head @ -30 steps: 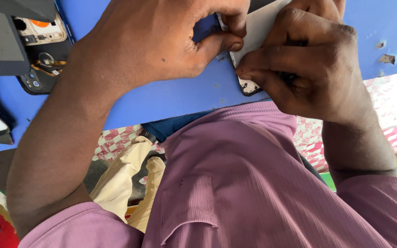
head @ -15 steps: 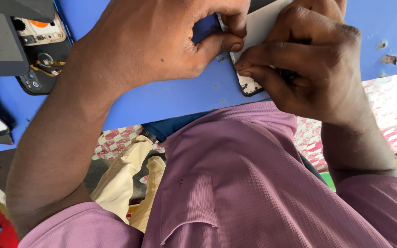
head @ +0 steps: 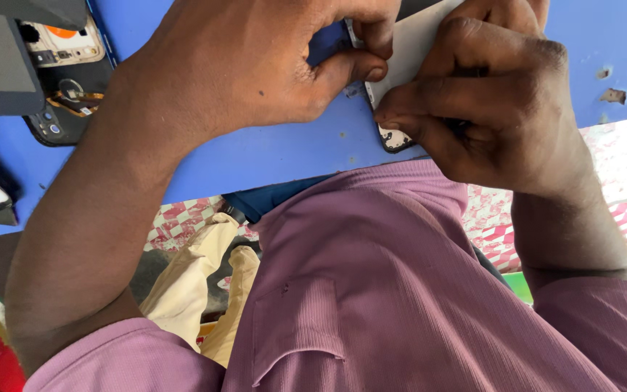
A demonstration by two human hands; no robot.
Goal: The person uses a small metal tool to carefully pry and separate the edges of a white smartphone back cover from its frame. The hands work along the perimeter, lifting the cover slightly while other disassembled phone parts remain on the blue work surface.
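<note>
Pinching the phone (head: 419,69) at the near edge of the blue surface (head: 255,156): my left hand (head: 255,65) clamps its side to steady it, my right hand (head: 502,109) presses fingertips along its lower corner.

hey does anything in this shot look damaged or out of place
Yes. The blue tabletop has chipped spots at its far right, where the paint is gone. At the left an opened phone lies with its insides bare. Both hands, left hand and right hand, press a white phone panel.
</note>
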